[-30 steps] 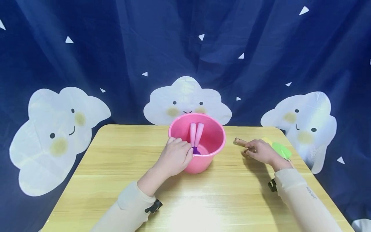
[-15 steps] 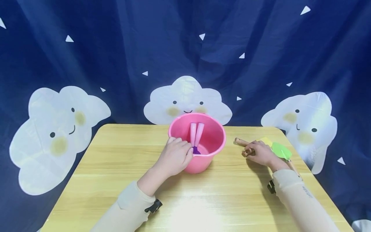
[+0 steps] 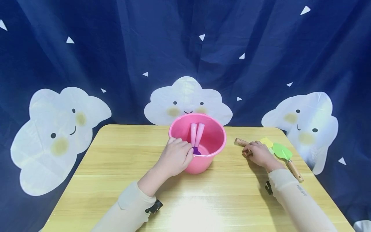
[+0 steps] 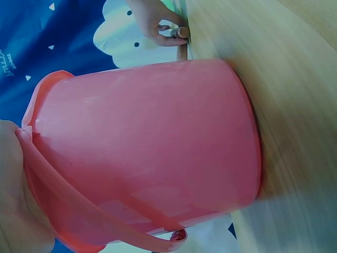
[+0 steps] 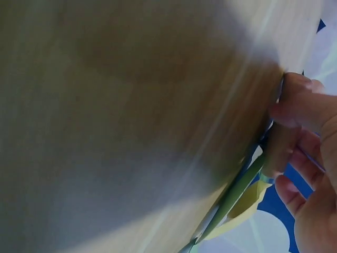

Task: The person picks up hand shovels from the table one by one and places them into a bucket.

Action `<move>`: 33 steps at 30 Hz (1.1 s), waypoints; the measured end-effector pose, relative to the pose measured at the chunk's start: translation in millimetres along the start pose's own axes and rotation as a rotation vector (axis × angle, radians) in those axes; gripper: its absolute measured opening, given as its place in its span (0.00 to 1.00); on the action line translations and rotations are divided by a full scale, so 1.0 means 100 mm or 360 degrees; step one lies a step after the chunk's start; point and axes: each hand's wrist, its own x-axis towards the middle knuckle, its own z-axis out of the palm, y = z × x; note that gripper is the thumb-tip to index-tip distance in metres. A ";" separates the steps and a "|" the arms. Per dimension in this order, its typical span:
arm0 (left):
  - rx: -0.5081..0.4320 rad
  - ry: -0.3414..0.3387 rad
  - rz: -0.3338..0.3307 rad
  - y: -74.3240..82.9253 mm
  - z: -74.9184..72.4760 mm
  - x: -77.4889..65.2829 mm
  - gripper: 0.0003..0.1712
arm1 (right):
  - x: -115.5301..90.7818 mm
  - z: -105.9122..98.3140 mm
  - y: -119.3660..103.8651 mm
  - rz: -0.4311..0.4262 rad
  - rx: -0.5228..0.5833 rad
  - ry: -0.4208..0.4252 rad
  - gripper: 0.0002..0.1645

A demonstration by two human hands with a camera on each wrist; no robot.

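Note:
My left hand (image 3: 177,156) grips the near rim of a pink bucket (image 3: 200,164). Two purple tools with pink handles (image 3: 196,135) lean inside it; their lower ends are mostly hidden. On the right of the table, my right hand (image 3: 259,154) pinches a short wooden handle (image 5: 281,142) between thumb and fingers, low over the tabletop. The head of that tool is mostly hidden by the hand. Just beyond lies a yellow-headed tool (image 3: 266,141) with a wooden handle (image 3: 241,142). A green toy trowel (image 3: 282,151) lies to the right of my right hand.
The bucket's carrying handle (image 4: 79,195) hangs down along its side. Everything stands on a light wooden table (image 3: 116,167) with rounded far corners. A dark blue curtain (image 3: 185,48) with white clouds hangs behind the far edge.
My right hand has shifted slightly left, uncovering more of the green trowel and its wooden handle. The left hand and bucket have stayed put.

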 end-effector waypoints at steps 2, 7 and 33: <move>0.0004 -0.0002 0.0000 0.00 0.00 0.00 0.16 | 0.00 0.01 -0.01 -0.0004 -0.0008 0.0008 0.13; -0.0001 -0.0016 -0.0008 0.01 0.00 0.01 0.15 | 0.01 0.01 -0.02 -0.0013 -0.0021 0.0005 0.12; -0.0023 -0.0028 -0.0025 0.01 0.01 0.00 0.16 | 0.05 -0.23 -0.05 -0.0042 0.0114 0.0187 0.14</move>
